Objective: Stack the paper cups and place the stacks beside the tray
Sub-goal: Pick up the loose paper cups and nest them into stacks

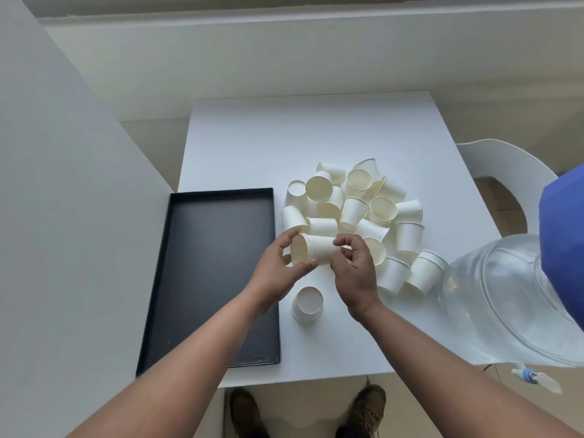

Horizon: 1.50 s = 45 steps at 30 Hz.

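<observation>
A heap of several white paper cups lies on the white table, most tipped on their sides. Both hands hold one paper cup sideways just above the table, its mouth facing left. My left hand grips its rim end. My right hand pinches its base end. An upside-down cup stands alone below the hands, next to the tray. The empty black tray lies flat to the left.
A large clear water jug with a blue-capped tap lies at the table's right edge. A white chair stands behind it. A grey wall panel borders the tray's left side. The table's front edge is near my feet.
</observation>
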### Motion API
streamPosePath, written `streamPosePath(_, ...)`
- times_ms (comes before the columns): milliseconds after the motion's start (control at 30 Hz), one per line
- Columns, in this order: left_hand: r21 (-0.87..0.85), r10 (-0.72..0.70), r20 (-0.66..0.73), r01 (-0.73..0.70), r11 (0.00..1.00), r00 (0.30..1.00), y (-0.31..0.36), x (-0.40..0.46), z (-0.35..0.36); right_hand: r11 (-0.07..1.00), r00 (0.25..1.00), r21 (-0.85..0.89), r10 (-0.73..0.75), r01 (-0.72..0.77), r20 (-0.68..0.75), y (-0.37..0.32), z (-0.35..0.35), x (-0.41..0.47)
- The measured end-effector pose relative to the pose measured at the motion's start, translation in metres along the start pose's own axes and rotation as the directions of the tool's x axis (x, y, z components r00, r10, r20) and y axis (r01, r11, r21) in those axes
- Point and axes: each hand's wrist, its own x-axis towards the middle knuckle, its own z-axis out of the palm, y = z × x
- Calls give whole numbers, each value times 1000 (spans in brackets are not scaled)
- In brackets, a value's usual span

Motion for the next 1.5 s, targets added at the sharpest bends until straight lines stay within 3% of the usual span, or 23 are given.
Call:
streamPosePath(167, -5, -9, -7, 9, 1000, 1000, 4, 3, -11, 1000, 1000, 5, -17, 17, 22, -1, 2, -5)
streamPosePath(267, 26, -28, -56, 29, 999, 998, 6, 6, -13, 971, 995, -232, -71, 52, -75, 9, -10, 4)
streamPosePath(333, 29, -27, -76, 29, 999, 997, 6, 10, -14, 834, 987, -552, -86, -2, -134, 20, -25, 19)
streamPosePath(400, 25, -36, -94, 38, 999, 995, 4, 16, -13, 612, 988, -783, -14, -111, -151, 32, -44, 34)
streamPosePath(467, 16, -53, -118, 56, 998, 992, 0, 23, -12, 405, 989, -903, 57, -147, -136, 44, -61, 44)
streamPosePath(567, -27, -69, -150, 66, 997, 986, -7, 28, -8, 263, 994, -960, 63, -98, -85, 58, -75, 55)
streamPosePath(867, -104, -100, -170, 83, 991, 980, -7, 43, -5, 342, 980, -937, -198, 71, 2, 54, -69, 65)
streamPosePath(1033, -134, -111, -73, 101, 986, 991, 4, 47, -1, 430, 965, -885, -251, 175, 69, 44, -63, 61)
streamPosePath(1200, -10, -51, 49, 51, 999, 997, 14, 44, 5, 469, 906, -795, -357, 385, 228, 32, -55, 57)
streamPosePath(1500, 118, -57, 96, 46, 992, 994, 12, 44, 18, 546, 842, -647, -414, 533, 344, 27, -36, 46)
